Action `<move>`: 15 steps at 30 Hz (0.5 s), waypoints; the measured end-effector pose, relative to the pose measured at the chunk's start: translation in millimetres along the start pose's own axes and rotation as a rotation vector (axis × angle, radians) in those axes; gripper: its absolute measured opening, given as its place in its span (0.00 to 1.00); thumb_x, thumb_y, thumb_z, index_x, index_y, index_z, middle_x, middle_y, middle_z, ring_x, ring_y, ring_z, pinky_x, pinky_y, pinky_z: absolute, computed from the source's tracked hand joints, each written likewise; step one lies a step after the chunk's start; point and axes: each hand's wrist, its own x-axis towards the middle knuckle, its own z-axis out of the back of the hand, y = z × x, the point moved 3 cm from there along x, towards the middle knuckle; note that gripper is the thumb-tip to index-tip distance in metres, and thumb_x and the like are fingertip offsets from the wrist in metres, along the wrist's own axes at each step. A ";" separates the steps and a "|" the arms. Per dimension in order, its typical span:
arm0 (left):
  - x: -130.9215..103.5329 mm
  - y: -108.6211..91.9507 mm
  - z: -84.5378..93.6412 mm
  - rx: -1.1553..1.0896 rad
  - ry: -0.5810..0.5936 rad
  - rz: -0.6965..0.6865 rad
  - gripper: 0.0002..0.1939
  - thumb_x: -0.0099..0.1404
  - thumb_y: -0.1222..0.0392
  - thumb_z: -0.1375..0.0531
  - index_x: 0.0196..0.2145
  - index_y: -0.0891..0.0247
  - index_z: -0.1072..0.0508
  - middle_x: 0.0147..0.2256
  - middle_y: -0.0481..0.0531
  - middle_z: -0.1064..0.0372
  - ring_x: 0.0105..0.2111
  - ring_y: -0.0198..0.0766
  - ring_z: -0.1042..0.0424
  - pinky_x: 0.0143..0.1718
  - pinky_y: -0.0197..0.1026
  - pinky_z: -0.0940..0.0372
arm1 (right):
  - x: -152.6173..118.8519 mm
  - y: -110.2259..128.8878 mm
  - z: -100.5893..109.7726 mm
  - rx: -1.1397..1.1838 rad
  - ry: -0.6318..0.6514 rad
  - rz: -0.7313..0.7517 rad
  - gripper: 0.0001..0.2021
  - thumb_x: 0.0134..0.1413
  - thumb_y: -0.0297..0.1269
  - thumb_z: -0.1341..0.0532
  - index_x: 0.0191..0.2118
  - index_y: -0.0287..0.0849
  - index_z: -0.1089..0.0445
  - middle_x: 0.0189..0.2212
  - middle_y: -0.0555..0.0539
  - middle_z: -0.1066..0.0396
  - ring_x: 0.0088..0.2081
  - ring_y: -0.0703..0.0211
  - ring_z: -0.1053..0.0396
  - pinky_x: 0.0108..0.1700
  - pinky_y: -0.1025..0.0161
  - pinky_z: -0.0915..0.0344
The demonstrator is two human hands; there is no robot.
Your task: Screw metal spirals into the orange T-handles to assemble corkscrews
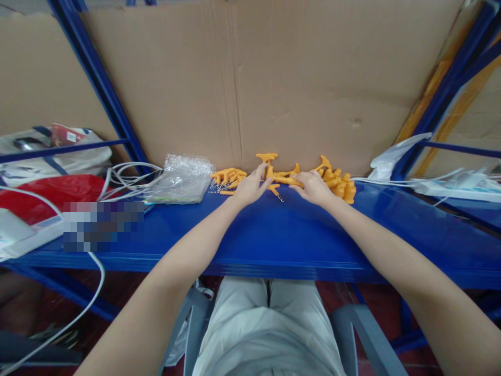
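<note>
Orange-yellow T-handled corkscrews lie in a row at the back of the blue table. My left hand (250, 187) is over the left part of the row, thumb and fingers apart, beside a T-shaped handle (267, 156). My right hand (313, 187) closes thumb and fingers around one yellow corkscrew piece (294, 181), its far end hidden by the hand. Between the hands, one corkscrew (276, 191) shows its bare metal spiral. Left of my left hand is a cluster of corkscrews (230, 175) with exposed spirals. A pile of yellow pieces (342, 184) sits right of my right hand.
A cardboard sheet (293, 78) stands behind the blue table (266, 235). Clear plastic bags (180, 180), white cables (117, 175) and a red bag (50, 193) lie to the left. Blue frame posts (105, 89) rise at both sides. A white power strip (457, 188) lies right.
</note>
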 end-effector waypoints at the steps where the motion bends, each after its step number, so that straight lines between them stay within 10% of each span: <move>1: -0.2 3.0 -2.8 -0.007 0.010 -0.006 0.24 0.74 0.56 0.47 0.65 0.61 0.38 0.52 0.60 0.25 0.50 0.46 0.24 0.52 0.46 0.31 | -0.8 -3.7 -0.2 -0.012 -0.006 -0.018 0.17 0.69 0.42 0.45 0.49 0.37 0.24 0.43 0.34 0.21 0.47 0.42 0.26 0.49 0.52 0.39; 15: -2.0 6.4 -44.3 0.033 0.391 -0.206 0.26 0.68 0.73 0.47 0.57 0.53 0.23 0.64 0.53 0.31 0.64 0.44 0.32 0.64 0.52 0.37 | -5.0 -14.7 -1.3 -0.100 0.055 -0.150 0.19 0.69 0.40 0.47 0.52 0.33 0.25 0.46 0.30 0.22 0.49 0.37 0.27 0.50 0.49 0.40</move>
